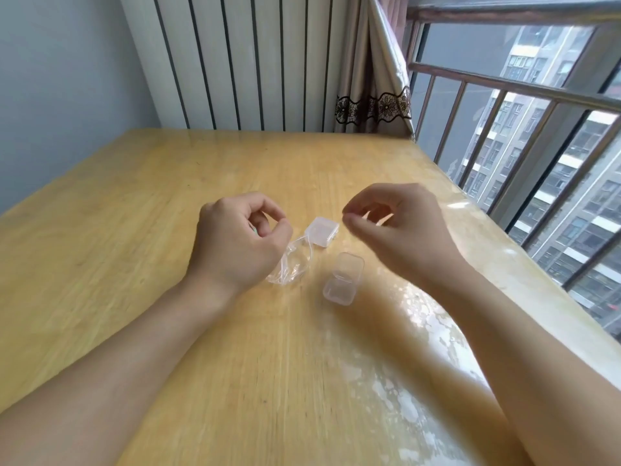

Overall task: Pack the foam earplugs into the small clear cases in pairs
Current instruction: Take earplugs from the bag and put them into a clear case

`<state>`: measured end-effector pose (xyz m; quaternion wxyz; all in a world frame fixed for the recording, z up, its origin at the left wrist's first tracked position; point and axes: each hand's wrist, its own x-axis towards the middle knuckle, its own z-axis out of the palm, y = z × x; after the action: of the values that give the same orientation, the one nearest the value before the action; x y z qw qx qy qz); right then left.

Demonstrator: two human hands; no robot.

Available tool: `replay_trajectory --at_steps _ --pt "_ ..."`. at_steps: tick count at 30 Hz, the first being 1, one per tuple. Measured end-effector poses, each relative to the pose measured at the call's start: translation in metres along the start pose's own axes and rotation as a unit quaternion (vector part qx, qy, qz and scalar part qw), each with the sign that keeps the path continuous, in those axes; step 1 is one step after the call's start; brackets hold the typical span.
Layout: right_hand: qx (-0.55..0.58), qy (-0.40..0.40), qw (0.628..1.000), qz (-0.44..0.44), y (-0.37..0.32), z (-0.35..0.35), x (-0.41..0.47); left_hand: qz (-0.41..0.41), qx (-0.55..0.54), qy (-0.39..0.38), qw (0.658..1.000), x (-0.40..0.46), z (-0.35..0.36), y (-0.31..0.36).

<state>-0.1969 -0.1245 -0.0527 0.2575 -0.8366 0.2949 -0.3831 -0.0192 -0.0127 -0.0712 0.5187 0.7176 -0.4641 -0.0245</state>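
- Two small clear cases lie on the table, in the single head view: a closed case (323, 231) between the two hands, and an open case (343, 279) with its lid tipped up, just nearer the person than the right grip.
- Left hand (240, 238): the grip is curled narrow, thumb meeting forefinger; a crumpled clear plastic bag (289, 264) trails from beneath it, likely the earplug packet. Whether the fingers actually pinch the bag, I cannot tell.
- Right hand (391, 223): the grip is narrow, fingertips almost meeting above the table (134, 230); anything held is too small to tell.
- No earplugs show; probably still bagged.
- Open case sits ready, seemingly for filling.
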Motion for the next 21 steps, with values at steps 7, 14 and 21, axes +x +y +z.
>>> replay_trajectory --at_steps 7,14,21 --pt "-0.107 -0.133 0.980 -0.100 -0.012 0.043 -0.019 -0.077 0.190 -0.015 0.979 0.024 -0.022 -0.036" --pt "-0.162 -0.156 0.973 -0.046 -0.010 0.054 -0.016 -0.098 0.087 -0.057 0.990 0.021 -0.010 -0.041" --pt "-0.138 -0.179 0.974 -0.025 -0.009 0.043 -0.014 -0.150 -0.061 0.038 0.986 0.025 -0.007 -0.040"
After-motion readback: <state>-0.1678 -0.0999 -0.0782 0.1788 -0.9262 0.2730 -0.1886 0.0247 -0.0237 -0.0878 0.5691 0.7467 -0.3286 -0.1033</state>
